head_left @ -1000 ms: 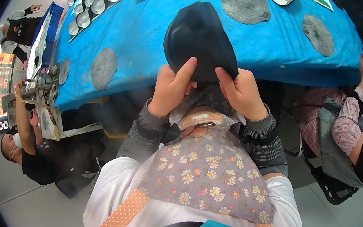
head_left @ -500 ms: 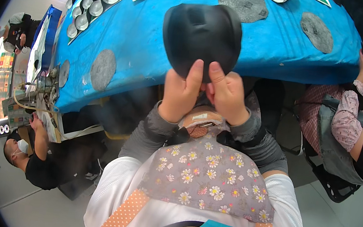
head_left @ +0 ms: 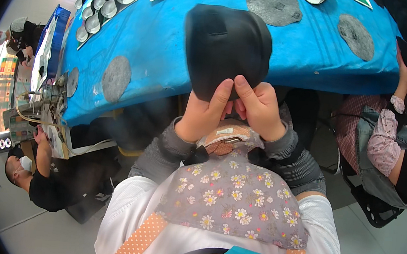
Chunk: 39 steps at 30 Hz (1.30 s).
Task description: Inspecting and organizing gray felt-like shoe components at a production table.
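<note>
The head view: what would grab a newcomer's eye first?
The large black curved piece, upper centre, gripped at its lower edge by the left fingers and right fingers. Behind it spreads a bright blue table cover, with shiny cupped pieces clustered at upper left. Below, the flowered apron stands out.
</note>
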### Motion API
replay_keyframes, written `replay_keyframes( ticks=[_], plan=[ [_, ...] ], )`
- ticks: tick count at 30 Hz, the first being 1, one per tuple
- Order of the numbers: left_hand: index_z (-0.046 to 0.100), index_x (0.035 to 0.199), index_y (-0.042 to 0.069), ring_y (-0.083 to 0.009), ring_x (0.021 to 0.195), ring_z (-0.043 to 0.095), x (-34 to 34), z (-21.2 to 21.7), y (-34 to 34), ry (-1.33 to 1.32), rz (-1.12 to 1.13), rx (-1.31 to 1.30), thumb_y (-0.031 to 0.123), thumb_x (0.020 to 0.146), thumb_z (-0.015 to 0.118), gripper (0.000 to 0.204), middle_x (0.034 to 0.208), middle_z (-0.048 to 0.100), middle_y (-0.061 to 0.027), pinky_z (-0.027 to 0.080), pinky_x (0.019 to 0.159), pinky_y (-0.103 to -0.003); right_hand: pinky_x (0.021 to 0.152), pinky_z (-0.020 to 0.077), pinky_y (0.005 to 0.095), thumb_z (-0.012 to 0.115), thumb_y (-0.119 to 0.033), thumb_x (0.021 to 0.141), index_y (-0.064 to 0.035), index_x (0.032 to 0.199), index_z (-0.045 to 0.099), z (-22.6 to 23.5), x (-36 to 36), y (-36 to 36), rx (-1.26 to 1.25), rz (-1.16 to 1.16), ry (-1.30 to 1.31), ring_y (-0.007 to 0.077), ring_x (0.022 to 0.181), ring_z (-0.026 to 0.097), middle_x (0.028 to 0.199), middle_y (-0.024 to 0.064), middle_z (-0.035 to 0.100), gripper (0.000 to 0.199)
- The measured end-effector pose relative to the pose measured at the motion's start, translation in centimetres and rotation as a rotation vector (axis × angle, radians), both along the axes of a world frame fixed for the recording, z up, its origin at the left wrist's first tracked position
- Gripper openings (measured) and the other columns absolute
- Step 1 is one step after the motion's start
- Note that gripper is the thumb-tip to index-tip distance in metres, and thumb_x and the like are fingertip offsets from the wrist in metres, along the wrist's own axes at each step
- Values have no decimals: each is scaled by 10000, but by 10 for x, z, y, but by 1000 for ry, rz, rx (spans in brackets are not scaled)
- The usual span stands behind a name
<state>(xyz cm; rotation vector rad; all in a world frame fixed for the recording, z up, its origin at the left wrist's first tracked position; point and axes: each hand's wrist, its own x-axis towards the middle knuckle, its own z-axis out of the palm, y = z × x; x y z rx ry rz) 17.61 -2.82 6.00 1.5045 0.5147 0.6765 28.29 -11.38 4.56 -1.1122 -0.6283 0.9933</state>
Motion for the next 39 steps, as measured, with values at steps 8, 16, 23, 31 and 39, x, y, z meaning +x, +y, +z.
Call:
replay_keyframes(
  ticks=[8, 16, 23, 31, 39],
  plan=[
    [555, 751, 39, -48, 459, 433, -5, 5, 7, 111, -233, -171, 244, 942, 498, 286, 553, 505, 16, 332, 419, -219, 391, 304, 224, 487, -283, 953, -23, 630, 529, -5, -11, -2, 39, -108, 122, 73, 418, 432, 492, 8, 476, 417],
    [570, 710, 17, -83, 484, 465, -19, -1, 32, 179, -514, 49, 281, 921, 529, 341, 565, 546, -10, 375, 448, -258, 401, 305, 214, 506, -276, 946, -23, 659, 553, 0, 0, -8, -104, -90, -316, 62, 436, 428, 536, 4, 507, 386],
    [560, 705, 22, -81, 477, 458, -30, -15, 24, 88, -305, -202, 284, 928, 507, 348, 559, 529, 6, 372, 449, -255, 423, 343, 209, 444, -342, 963, -19, 690, 556, -2, -17, 0, -121, 42, -278, 84, 463, 483, 597, 43, 569, 437],
    [554, 738, 41, -64, 506, 468, -60, -12, 44, 128, -529, -457, 265, 904, 560, 279, 601, 537, 9, 387, 480, -230, 476, 394, 233, 457, -361, 951, -53, 665, 507, 9, 18, 9, -135, -13, -158, 92, 491, 479, 593, 23, 518, 423],
    [584, 860, 28, -63, 582, 522, -75, -11, 50, 299, -626, -313, 207, 826, 673, 203, 658, 569, -8, 422, 520, -221, 668, 503, 251, 436, -344, 952, 32, 1103, 559, 21, 5, 27, -16, 6, 212, 124, 831, 608, 969, 94, 641, 424]
  ],
)
